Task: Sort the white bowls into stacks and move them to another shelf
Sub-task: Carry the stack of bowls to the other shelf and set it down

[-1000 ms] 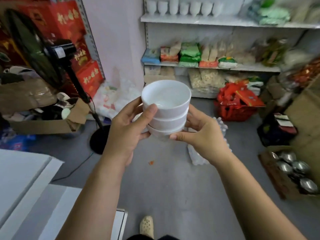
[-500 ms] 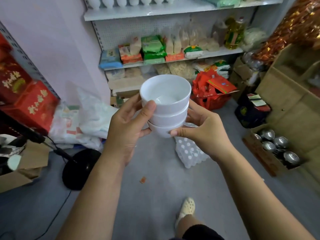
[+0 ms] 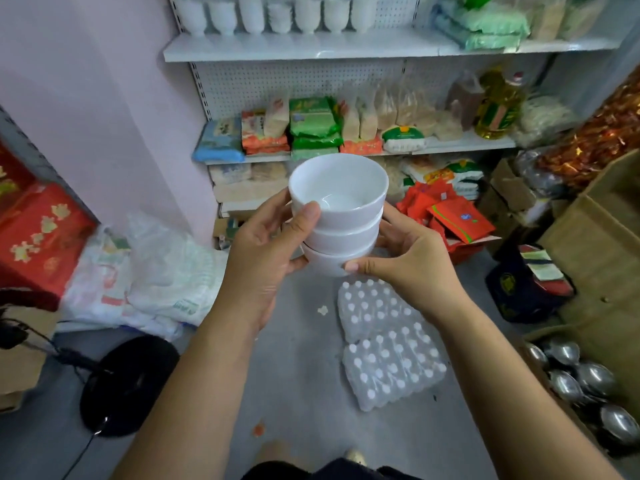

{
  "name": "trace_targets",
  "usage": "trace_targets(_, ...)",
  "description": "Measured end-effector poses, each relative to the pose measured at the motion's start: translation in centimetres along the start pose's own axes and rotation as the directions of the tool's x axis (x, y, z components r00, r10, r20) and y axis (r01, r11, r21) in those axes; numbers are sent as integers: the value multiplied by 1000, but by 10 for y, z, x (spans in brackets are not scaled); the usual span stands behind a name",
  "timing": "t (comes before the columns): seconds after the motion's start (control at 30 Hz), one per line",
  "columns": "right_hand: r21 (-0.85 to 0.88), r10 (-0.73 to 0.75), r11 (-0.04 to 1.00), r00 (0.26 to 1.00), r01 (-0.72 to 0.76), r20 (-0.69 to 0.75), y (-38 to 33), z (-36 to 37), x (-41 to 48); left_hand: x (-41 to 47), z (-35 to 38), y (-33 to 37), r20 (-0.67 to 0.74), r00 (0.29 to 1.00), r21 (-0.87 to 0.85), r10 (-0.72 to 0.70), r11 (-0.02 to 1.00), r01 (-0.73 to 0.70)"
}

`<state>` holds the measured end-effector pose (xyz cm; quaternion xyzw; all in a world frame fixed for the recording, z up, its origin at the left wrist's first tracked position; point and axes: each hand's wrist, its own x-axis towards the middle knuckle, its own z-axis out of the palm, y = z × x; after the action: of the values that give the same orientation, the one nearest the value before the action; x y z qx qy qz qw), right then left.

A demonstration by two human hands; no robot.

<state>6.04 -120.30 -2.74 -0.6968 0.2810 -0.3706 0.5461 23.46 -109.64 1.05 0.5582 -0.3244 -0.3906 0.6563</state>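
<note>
Bowls: stack of three white bowls (image 3: 341, 221) nested upright, mouths up, axis vertical with a slight lean, held over the floor (image 3: 304, 393) before the shelves (image 3: 311, 50).
Left hand (image 3: 263, 251): I grip the stack's left side, thumb against the top bowl.
Right hand (image 3: 405, 258): I cup the right side, thumb on the bottom bowl.

Camera on my head (the only view), facing forward and down, close above my left hand (image 3: 263, 251) and right hand (image 3: 408, 268), bowl stack (image 3: 343, 216) centred, shelves (image 3: 311, 50) at twelve o'clock, floor (image 3: 304, 375) at six.
</note>
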Motion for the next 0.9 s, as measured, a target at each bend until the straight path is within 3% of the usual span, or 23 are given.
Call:
trace_targets(0.4,21,60,998,998,-61,23,67,-12,184,193,-5,-11,-53,998,78,-30,996,34)
trace_targets(0.9,85,44,996,993,-35,-108,109,8,480,506,-45,30,64,998,118,-5,993,-3)
